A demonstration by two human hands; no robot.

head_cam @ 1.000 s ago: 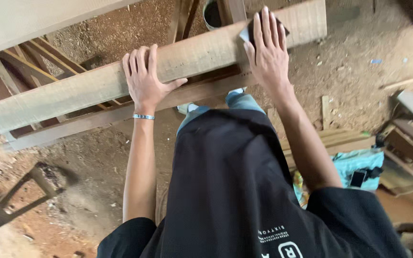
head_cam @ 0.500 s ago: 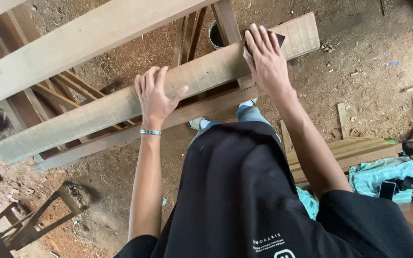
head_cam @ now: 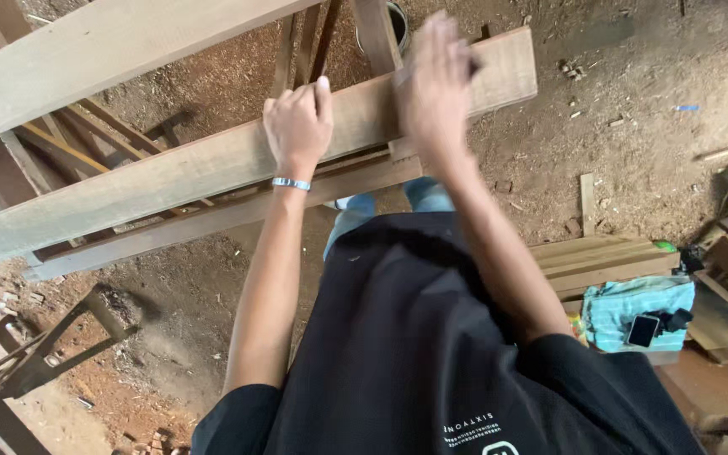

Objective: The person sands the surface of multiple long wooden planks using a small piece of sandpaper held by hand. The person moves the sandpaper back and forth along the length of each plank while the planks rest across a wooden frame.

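Hands, two. Left hand (head_cam: 298, 125): lies palm down on the long wooden plank (head_cam: 212, 164), fingers curled over its far edge and gripping it; one silver bracelet (head_cam: 291, 183) on the wrist. Right hand (head_cam: 433, 80): motion-blurred, pressed flat on the same plank toward its right end; a dark corner shows past the fingers (head_cam: 444, 38), apparently a sanding pad (head_cam: 473, 66), too blurred to name surely; whether the fingers clasp it or only press it I cannot tell.

Planks, one in hand: pale brown, running from lower left to upper right across the view, lying on a wooden frame (head_cam: 212, 215) whose rail shows just below it. One broader beam (head_cam: 111, 46) crosses above it at upper left, apart from both hands.

Surroundings: one dark round container (head_cam: 398, 21), partly hidden behind an upright post (head_cam: 378, 34); one stack of short boards (head_cam: 604, 261) on the floor at right; one turquoise cloth bag (head_cam: 642, 307) just beside the stack, one phone (head_cam: 642, 330) lying on it; one low wooden stand (head_cam: 35, 354) at lower left; sawdust-covered dirt floor (head_cam: 625, 109) with scattered chips.

Obstruction: the person's black shirt (head_cam: 414, 337) fills the lower middle and hides the floor beneath the plank.
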